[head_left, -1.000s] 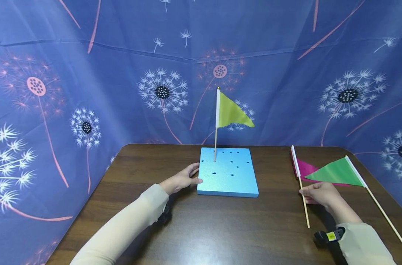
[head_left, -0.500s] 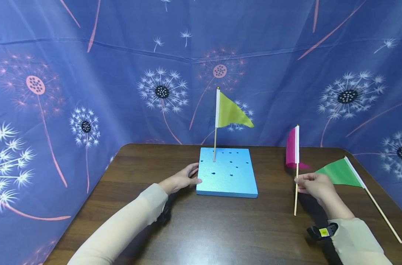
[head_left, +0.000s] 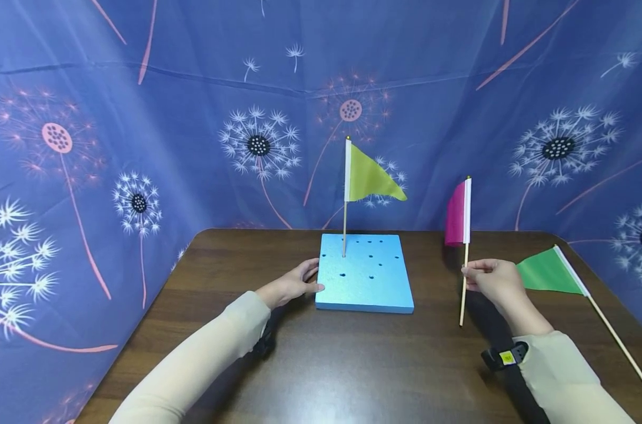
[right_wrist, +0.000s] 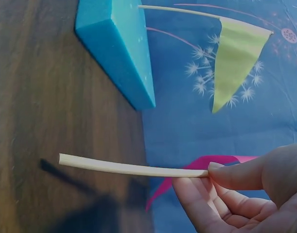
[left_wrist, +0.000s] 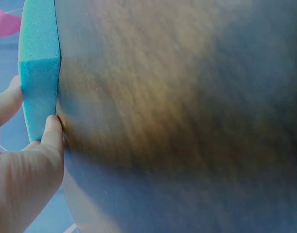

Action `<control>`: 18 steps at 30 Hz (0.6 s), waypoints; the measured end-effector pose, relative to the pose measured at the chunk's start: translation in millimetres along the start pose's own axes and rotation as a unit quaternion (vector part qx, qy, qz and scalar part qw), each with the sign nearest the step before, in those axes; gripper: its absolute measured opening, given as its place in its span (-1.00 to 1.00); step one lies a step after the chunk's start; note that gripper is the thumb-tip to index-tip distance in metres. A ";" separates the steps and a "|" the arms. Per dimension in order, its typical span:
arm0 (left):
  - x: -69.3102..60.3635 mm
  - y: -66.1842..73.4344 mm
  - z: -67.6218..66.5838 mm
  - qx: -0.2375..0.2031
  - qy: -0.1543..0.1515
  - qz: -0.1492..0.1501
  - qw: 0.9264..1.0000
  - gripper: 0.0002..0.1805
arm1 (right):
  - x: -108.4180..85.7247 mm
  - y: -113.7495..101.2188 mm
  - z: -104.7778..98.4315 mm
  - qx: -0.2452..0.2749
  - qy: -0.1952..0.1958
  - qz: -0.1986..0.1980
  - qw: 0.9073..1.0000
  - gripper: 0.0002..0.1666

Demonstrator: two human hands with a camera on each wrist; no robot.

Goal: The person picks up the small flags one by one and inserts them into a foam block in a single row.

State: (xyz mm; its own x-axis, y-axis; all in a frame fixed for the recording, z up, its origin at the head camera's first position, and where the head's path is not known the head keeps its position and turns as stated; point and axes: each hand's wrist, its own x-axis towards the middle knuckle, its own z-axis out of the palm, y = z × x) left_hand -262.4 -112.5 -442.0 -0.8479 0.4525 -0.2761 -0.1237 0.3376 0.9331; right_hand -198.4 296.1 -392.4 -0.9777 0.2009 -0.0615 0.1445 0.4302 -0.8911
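Note:
A blue foam board [head_left: 360,294] with several small holes lies on the table, and a yellow-green flag [head_left: 371,176] stands upright in one hole. My left hand [head_left: 294,285] holds the board at its left edge; in the left wrist view its thumb is at the upper edge and a fingertip lies against the side. Right of the board, my right hand [head_left: 495,282] pinches the stick of a magenta flag [head_left: 455,215] between thumb and fingers. That flag is nearly upright, its lower stick end [right_wrist: 66,160] above the table in the right wrist view.
A green flag [head_left: 551,272] lies on the right side of the brown wooden table [head_left: 363,365], its stick pointing toward the front right. Behind the table hangs a blue curtain [head_left: 193,118] with a dandelion pattern.
My right hand has lifted the magenta flag from near the green flag and moved it left and away from me, tilting it upright. The left hand and board stay in place.

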 end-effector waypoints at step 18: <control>0.7 0.0 -0.3 0.003 0.001 -0.003 1.000 -0.13 | 8.2 -23.4 18.8 0.004 0.024 -0.036 0.999 -0.62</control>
State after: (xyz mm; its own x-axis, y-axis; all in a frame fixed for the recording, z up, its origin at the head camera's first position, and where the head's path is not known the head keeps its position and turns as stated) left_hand -263.1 -112.5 -442.2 -0.8477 0.4493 -0.2822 -0.1260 0.3462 0.9297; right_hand -212.7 271.2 -380.6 -0.9770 0.2118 0.0234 0.0737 0.4386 -0.8956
